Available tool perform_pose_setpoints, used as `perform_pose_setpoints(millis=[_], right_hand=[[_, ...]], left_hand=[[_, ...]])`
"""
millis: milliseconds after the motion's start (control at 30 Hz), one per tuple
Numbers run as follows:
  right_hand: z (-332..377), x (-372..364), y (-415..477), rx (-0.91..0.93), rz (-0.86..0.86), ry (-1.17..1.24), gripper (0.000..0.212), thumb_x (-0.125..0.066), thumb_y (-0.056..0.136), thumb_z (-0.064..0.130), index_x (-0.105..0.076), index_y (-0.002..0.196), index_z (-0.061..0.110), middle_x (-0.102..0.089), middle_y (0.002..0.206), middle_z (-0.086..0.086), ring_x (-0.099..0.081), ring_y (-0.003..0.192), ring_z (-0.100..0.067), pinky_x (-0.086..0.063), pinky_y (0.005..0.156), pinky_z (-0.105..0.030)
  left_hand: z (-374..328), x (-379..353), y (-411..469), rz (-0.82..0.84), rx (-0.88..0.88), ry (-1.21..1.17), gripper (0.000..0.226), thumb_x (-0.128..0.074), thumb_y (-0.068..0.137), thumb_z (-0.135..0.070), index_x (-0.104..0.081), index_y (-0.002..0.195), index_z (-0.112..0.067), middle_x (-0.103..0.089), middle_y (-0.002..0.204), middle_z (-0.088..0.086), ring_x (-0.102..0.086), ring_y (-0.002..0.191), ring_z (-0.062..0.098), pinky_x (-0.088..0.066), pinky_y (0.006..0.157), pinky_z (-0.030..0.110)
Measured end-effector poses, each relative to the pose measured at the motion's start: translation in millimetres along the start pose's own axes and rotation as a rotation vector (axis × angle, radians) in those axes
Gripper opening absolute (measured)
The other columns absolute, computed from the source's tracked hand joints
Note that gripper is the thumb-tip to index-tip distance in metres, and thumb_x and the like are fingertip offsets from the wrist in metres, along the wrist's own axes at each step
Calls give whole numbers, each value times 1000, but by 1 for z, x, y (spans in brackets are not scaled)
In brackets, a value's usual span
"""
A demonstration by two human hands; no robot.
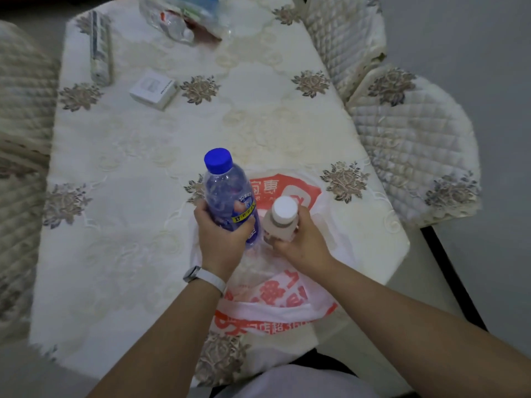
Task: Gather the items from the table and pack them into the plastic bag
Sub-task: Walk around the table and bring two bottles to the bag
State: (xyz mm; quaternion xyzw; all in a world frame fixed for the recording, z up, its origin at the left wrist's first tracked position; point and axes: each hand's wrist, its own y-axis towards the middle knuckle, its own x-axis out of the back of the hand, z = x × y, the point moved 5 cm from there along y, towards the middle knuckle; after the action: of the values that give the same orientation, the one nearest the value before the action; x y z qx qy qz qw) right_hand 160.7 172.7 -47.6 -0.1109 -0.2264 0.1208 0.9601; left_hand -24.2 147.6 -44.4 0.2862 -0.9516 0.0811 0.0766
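A white box [152, 89] lies at the far left of the table [115, 156]. The left hand [221, 239] wraps its fingers round a blue-capped water bottle [227, 193] labelled "3D". The right hand [301, 239] clasps a white-capped bottle [280, 222]. Both are held over the red-printed plastic bag [287, 311], which bears the character "惠".

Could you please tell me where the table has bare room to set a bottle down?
Bare cloth lies mid-table, between the white box, the plastic bag and the right edge, and again left of the left hand. It is crowded at the far end, by the long wrapped pack and the clear bag, and over the plastic bag.
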Motion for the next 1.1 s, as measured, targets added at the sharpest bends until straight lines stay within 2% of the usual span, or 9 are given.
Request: perform_pose_setpoints(millis=[100,233,333,467,667,800,933,1000,1100], right_hand=[[-2,0,-2,-8,-23,8,63,-79,72,32,-37,119,38,-55,110,21,-58,104,-8,-51,89,-42],[-6,0,-5,-12,-61,-4,67,-81,70,36,-37,120,38,-56,114,17,-58,106,-9,-51,89,-39],[-5,3,-7,-31,-90,-11,67,-82,72,28,-36,119,36,-53,110,18,-57,102,-6,-48,85,-28],[-9,11,-11,-52,-110,-29,68,-82,72,24,-35,118,35,-53,110,15,-53,95,5,-42,75,-16],[-12,13,-15,-48,-129,-55,68,-82,71,21,-35,117,35,-55,111,11,-55,98,-4,-40,73,-13],[-12,12,-17,-40,-134,-49,66,-82,70,23,-35,116,32,-55,112,8,-55,102,-10,-45,79,-24],[-9,13,-17,5,-114,-49,65,-82,71,25,-36,117,30,-54,114,4,-55,102,-10,-42,76,-20],[-12,15,-17,19,-95,-44,62,-82,72,30,-38,115,31,-54,116,1,-56,104,-13,-43,78,-22],[-11,18,-20,26,-85,-51,61,-83,71,34,-43,116,26,-55,114,2,-56,104,-13,-42,75,-18]], left_hand=[[4,-1,2,20,9,-18,72,-86,66,3,-42,119,-14,-61,112,-7,-65,94,-6,-52,77,14],[5,-1,4,73,13,-42,74,-87,66,1,-42,122,-17,-61,115,-9,-65,98,-4,-54,80,17],[-1,-5,4,85,-10,-61,76,-88,66,-2,-42,124,-23,-61,120,-6,-64,105,1,-55,84,20],[1,-12,6,107,26,-96,74,-85,68,1,-42,124,-19,-61,117,-7,-65,100,-3,-53,79,17],[6,-5,-1,175,-24,-15,75,-86,69,-1,-39,123,-19,-55,116,-16,-59,99,-15,-49,77,8],[6,6,-7,249,-86,48,83,-89,68,-6,-36,129,-27,-51,125,-22,-56,110,-12,-48,81,8],[-4,12,-10,226,-142,103,81,-85,71,1,-37,134,-17,-50,126,-18,-54,109,-17,-46,83,5],[-7,13,-15,207,-128,131,77,-85,73,-2,-41,133,-20,-54,126,-16,-55,112,-13,-48,88,11],[-8,23,-31,176,-86,235,66,-85,76,-20,-47,131,-23,-59,126,-9,-57,116,1,-50,99,28]])
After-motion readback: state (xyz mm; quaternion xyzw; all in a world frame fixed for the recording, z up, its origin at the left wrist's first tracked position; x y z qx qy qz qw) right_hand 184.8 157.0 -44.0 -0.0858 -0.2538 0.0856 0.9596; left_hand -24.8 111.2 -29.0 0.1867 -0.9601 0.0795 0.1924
